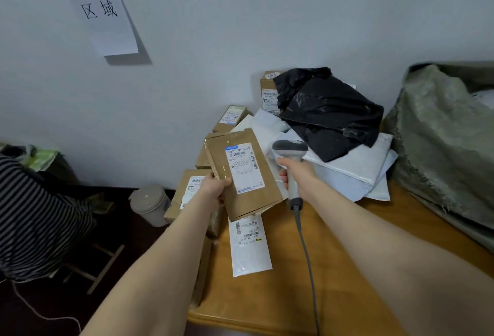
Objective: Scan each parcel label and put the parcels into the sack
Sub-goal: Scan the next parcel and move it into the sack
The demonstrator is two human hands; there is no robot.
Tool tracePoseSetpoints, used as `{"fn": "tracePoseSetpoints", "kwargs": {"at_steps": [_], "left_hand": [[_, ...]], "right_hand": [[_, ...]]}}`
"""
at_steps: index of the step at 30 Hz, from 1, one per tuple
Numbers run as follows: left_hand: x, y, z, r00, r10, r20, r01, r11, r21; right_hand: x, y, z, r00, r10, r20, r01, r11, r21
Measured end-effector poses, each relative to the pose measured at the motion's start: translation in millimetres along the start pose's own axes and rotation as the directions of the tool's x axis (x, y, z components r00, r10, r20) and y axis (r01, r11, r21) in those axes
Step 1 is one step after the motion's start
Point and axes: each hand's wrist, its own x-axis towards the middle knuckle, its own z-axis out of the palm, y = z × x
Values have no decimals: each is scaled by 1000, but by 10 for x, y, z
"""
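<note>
My left hand (213, 187) grips a flat brown cardboard parcel (264, 196) by its left edge and holds it tilted above the table, white label (244, 168) facing me. My right hand (298, 175) holds the grey handheld scanner (290, 148) by its handle just right of the parcel, head pointing left toward the label. Its cable (307, 261) trails down over the table. The grey-green woven sack (441, 143) stands open at the right.
More parcels are piled on the wooden table (347, 269): brown boxes (187, 191), white mailers (355, 164), a black bag (328, 111), a white envelope (250, 247). Left, a person in a striped top (34, 215) sits near a grey bin (151, 203). A paper sign (99, 6) hangs on the wall.
</note>
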Motion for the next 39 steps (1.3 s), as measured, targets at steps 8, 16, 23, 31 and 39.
{"fn": "tracePoseSetpoints", "kwargs": {"at_steps": [8,16,23,31,39], "left_hand": [[70,-86,80,996,-29,-81,31,999,24],[95,-90,100,992,-33,-118,42,996,73],[119,-79,94,993,-38,-112,44,997,57],[127,-75,73,995,-30,-97,36,998,57],[178,-109,49,999,-4,-51,8,996,93]], "right_hand": [[-312,-150,217,983,-8,182,43,980,-192],[-350,-165,257,982,-1,188,50,965,-256],[-379,-196,283,984,0,180,47,965,-258],[-375,-200,256,990,8,138,24,974,-225],[-253,-193,73,1000,6,-17,-8,987,-163]]}}
